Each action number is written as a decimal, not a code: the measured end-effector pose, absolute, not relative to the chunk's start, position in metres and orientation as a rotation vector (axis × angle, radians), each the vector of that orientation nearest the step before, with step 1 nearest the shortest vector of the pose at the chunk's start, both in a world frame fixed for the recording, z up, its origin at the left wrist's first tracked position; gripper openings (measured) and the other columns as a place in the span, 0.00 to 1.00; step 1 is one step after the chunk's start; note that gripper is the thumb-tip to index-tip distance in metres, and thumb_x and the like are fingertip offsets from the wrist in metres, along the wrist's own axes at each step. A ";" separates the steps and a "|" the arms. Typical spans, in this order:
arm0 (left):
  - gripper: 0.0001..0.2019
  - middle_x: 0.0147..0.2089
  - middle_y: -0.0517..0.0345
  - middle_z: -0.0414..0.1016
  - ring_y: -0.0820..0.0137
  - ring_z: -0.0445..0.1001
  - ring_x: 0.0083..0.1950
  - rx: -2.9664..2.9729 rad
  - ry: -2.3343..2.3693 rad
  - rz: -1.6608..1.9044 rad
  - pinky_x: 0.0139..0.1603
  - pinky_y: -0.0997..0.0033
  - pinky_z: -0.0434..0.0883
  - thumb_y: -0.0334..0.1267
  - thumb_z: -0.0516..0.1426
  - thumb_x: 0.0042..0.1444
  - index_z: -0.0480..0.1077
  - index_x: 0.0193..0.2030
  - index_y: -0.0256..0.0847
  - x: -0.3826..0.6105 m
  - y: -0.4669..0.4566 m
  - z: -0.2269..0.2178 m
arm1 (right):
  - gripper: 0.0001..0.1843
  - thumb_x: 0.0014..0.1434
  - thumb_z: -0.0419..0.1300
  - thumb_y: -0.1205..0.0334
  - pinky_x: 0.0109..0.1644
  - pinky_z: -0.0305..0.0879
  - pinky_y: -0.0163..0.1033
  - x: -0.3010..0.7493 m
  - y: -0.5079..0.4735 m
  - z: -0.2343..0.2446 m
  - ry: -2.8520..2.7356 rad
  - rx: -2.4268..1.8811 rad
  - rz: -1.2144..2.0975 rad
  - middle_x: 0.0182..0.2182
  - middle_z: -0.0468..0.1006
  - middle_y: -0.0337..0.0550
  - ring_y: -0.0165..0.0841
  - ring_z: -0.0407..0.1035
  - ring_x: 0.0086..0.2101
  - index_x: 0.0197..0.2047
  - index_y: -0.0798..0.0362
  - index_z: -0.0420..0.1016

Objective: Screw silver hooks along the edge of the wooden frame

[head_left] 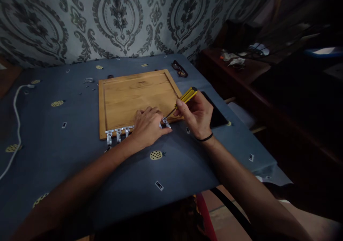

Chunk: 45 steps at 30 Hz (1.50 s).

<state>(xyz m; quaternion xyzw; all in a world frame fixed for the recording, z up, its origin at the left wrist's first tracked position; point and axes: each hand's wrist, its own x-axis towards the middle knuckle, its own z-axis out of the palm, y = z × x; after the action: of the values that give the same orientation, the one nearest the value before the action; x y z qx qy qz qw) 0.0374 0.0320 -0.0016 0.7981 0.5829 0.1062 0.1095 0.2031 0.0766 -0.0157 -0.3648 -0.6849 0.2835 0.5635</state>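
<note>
A wooden panel (pixel 134 98) with a raised border lies flat on the table. Along its near edge several silver metal hooks (pixel 118 134) stand in a row, partly covered by my left hand (pixel 148 128). That hand rests over the edge, fingers on the wood and thumb against the rightmost metal hook (pixel 166 122), which it appears to steady. My right hand (pixel 197 114) is closed around the yellow and black handle of a screwdriver (pixel 188 95). The screwdriver slants down to the left, its tip at the rightmost hook. Any screw there is too small to make out.
The table has a blue pineapple-print cloth (pixel 184 169). Beyond the panel lie glasses (pixel 179 68) and small metal parts (pixel 88 80). A dark flat object (pixel 215 110) is beside my right hand. A white cable (pixel 17 116) runs along the left. A patterned curtain (pixel 118 19) hangs behind.
</note>
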 end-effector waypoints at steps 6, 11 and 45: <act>0.19 0.49 0.49 0.79 0.51 0.75 0.58 2.361 1.714 0.322 0.55 0.52 0.69 0.54 0.67 0.59 0.78 0.44 0.38 0.037 0.030 -0.003 | 0.17 0.63 0.67 0.48 0.20 0.65 0.38 0.203 0.075 -0.014 -1.649 -0.881 0.633 0.24 0.71 0.34 0.31 0.72 0.19 0.33 0.47 0.65; 0.20 0.49 0.48 0.80 0.51 0.74 0.58 2.387 1.713 0.350 0.54 0.53 0.69 0.55 0.67 0.59 0.77 0.46 0.39 0.036 0.030 -0.003 | 0.19 0.63 0.67 0.46 0.20 0.66 0.37 0.203 0.076 -0.014 -1.683 -0.906 0.594 0.25 0.71 0.34 0.31 0.72 0.19 0.33 0.47 0.65; 0.18 0.62 0.47 0.74 0.59 0.77 0.57 1.699 2.699 0.744 0.57 0.51 0.78 0.45 0.60 0.69 0.71 0.61 0.41 -0.223 0.070 -0.052 | 0.20 0.64 0.63 0.39 0.19 0.63 0.39 0.207 0.078 -0.006 -1.795 -0.898 0.478 0.19 0.76 0.36 0.35 0.72 0.18 0.32 0.45 0.68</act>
<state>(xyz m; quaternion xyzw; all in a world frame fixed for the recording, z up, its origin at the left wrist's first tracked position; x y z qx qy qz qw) -0.2231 0.0695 -0.0523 0.5175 0.8224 0.2268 -0.0666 0.2070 0.0780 -0.0063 -0.3734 -0.7466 0.1988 0.5135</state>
